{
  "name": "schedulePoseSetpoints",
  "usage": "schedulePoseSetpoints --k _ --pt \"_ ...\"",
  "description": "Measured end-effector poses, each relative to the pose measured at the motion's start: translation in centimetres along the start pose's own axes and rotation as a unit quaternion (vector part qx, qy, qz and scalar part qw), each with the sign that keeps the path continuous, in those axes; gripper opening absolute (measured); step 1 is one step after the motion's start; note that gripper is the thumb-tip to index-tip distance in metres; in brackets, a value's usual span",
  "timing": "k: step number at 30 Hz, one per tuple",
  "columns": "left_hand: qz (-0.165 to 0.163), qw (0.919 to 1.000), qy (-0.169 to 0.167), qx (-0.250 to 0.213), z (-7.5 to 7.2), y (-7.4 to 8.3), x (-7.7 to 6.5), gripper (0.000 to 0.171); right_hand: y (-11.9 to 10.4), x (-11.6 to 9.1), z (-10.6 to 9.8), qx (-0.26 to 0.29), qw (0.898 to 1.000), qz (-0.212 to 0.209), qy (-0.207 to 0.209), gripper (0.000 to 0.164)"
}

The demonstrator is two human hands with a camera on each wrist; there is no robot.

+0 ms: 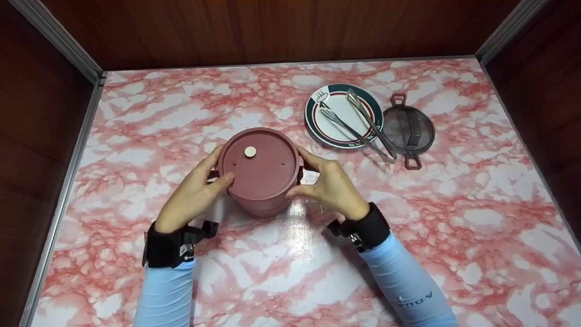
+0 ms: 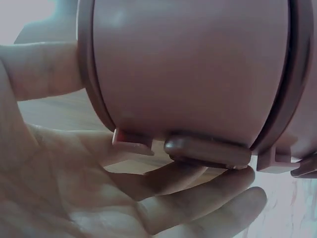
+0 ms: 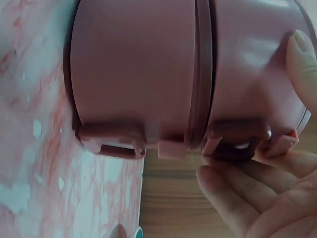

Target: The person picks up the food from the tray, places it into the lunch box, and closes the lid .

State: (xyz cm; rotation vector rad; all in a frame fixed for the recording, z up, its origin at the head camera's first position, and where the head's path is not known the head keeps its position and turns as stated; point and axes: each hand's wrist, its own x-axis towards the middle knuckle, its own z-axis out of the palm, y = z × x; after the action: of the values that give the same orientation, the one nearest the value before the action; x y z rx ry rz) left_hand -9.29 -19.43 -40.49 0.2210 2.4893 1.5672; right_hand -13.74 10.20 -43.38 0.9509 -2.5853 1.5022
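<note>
A dusty-red stacked lunch box (image 1: 263,170) with a round lid and a small cream button (image 1: 250,152) stands on the table between both hands. The left hand (image 1: 190,197) holds its left side, the thumb on the lid's rim and the fingers near a side handle (image 2: 208,151). Across from it, the right hand (image 1: 333,186) grips the right side, thumb on the front wall and fingers by another handle (image 3: 237,134). Two tiers show in the right wrist view, the hand being on the upper one (image 3: 252,64). The inside is hidden under the lid.
Metal tongs (image 1: 377,131) lie spread across a white plate (image 1: 310,120) with a green rim, behind and right of the lunch box. Beside the plate is a translucent round lid (image 1: 426,129) with two clips. Dark wooden panels (image 1: 290,32) bound the marbled table (image 1: 454,236).
</note>
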Motion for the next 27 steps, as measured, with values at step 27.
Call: schedulePoseSetpoints --k 27 --pt "0.011 0.9954 -0.05 -0.081 -0.9 -1.7 0.9 0.073 1.2 0.1 0.5 0.045 0.998 0.004 -0.047 0.11"
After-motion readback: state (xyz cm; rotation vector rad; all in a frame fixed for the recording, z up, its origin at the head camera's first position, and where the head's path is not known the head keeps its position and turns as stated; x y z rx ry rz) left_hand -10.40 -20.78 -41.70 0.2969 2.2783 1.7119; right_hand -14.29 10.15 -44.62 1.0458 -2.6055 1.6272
